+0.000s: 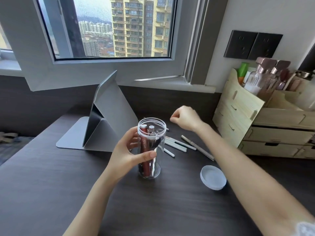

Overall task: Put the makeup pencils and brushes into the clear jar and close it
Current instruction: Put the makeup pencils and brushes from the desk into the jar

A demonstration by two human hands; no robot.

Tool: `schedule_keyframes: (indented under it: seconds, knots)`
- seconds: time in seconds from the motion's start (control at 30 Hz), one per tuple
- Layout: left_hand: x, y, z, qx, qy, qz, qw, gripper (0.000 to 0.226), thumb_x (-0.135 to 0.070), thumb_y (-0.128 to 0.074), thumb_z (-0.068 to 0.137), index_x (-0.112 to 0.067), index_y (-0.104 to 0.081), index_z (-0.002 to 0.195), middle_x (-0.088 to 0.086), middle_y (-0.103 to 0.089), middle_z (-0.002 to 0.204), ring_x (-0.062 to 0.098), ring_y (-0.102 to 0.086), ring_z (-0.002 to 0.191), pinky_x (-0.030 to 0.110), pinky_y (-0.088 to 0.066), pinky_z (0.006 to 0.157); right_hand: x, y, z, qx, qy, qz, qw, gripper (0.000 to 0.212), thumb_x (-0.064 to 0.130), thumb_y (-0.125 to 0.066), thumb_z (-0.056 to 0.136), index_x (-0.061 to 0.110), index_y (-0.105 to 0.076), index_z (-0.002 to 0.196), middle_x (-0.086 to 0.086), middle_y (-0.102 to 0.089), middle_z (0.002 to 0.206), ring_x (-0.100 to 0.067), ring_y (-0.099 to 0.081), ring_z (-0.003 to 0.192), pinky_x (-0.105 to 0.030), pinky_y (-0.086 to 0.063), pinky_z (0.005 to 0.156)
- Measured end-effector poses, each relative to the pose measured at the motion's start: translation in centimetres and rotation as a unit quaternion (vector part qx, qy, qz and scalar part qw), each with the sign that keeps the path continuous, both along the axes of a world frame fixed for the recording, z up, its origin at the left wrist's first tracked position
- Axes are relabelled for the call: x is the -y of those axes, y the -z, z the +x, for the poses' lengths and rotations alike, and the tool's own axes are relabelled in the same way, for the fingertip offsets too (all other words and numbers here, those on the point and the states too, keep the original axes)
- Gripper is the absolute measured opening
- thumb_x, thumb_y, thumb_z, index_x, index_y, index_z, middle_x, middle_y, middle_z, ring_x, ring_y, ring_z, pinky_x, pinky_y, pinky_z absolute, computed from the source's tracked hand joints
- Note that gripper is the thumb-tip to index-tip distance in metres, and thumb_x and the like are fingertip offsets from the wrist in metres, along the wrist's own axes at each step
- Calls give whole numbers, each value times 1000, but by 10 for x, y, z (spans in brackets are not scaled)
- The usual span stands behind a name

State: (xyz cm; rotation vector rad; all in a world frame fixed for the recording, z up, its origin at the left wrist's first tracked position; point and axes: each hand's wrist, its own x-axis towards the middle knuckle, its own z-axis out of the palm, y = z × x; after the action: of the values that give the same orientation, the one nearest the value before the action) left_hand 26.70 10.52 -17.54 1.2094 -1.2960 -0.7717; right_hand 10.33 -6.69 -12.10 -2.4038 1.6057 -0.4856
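Observation:
The clear jar (pixel 157 166) stands upright and lidless on the dark desk, with a red tube and a few dark pencils inside. My left hand (pixel 127 150) is wrapped around its left side. Behind and right of the jar, my right hand (pixel 186 119) hovers above the desk with fingers curled in; whether it pinches anything I cannot tell. Several white pencils and brushes (pixel 179 145) lie loose on the desk to the right of the jar, with a longer beige pencil (pixel 198 148) beside them. The jar's white lid (pixel 213 179) rests open side up at front right.
A grey folding mirror stand (pixel 109 114) sits behind and left of the jar. At the right edge of the desk is a wooden drawer organiser (pixel 247 116) holding bottles. The window sill and wall run along the back.

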Motion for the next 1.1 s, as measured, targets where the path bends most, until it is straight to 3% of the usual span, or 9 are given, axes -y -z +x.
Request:
schedule_keyframes:
  seconds: [0.13, 0.33, 0.43, 0.5, 0.6, 0.7, 0.8, 1.0, 1.1]
  knots:
    - [2, -1, 4, -9, -10, 0, 1000, 68, -40, -85, 46, -34, -63, 110, -5, -72, 106, 22, -65, 105, 48, -46, 103, 17, 47, 19, -45, 26, 19, 998, 29, 36, -61, 86, 17, -71, 104, -9, -71, 111, -29, -63, 106, -33, -48, 81]
    - [1, -1, 5, -9, -12, 2, 1000, 67, -38, -85, 46, -36, -63, 109, -5, -72, 110, 19, -66, 107, 45, -48, 102, 26, 74, 27, -9, 52, -25, 998, 24, 20, -54, 91, 4, -69, 101, -16, -65, 113, -36, -59, 107, -37, -48, 83]
    - [1, -1, 5, -10, -9, 4, 1000, 66, -38, -85, 46, -36, -63, 109, -3, -72, 111, 21, -65, 108, 48, -47, 102, 26, 62, 13, 123, 85, -14, 989, 20, 19, -54, 89, 8, -69, 95, -13, -70, 104, -32, -63, 99, -32, -46, 80]
    - [1, -1, 4, -10, -9, 2, 1000, 65, -38, -84, 47, -37, -63, 108, -3, -72, 110, 22, -66, 107, 48, -48, 102, 20, 42, -3, 246, 73, -8, 966, 12, 17, -58, 86, 12, -69, 85, -9, -70, 87, -23, -64, 80, -31, -47, 71]
    - [0, -1, 4, -11, -7, 1, 1000, 63, -39, -84, 46, -40, -63, 106, -5, -72, 109, 20, -66, 106, 45, -49, 101, -12, -2, -30, 429, -2, 11, 903, 16, 12, -62, 86, 19, -64, 72, 0, -56, 61, -5, -48, 49, -23, -40, 50]
    - [0, -2, 2, -18, -8, -4, 1000, 64, -38, -84, 46, -41, -63, 106, -6, -72, 108, 19, -66, 105, 43, -49, 101, -54, -49, -50, 528, -87, 25, 844, 13, 9, -59, 89, 9, -65, 79, -4, -47, 57, -7, -40, 45, -19, -34, 43]
    - [-1, -3, 0, -24, -9, -8, 1000, 62, -37, -84, 45, -43, -64, 103, -4, -72, 107, 20, -66, 104, 43, -48, 101, -87, -78, -57, 509, -148, 30, 847, 16, 10, -54, 92, 1, -65, 84, -5, -52, 60, -13, -44, 51, -22, -36, 44]
    - [-4, -4, -1, -24, -5, -7, 1000, 65, -38, -84, 47, -40, -63, 108, -5, -72, 107, 21, -65, 106, 46, -47, 103, -117, -90, -37, 320, -171, -82, 928, 16, 18, -55, 93, 5, -65, 92, 0, -63, 66, -2, -56, 51, -20, -49, 54]
    - [-6, -5, -2, -16, -1, -3, 1000, 69, -41, -84, 47, -37, -61, 112, -6, -71, 109, 21, -64, 108, 49, -45, 104, -121, -87, -30, 409, -175, -40, 895, 13, 15, -52, 94, 6, -61, 90, -8, -65, 72, -12, -63, 59, -24, -54, 56]
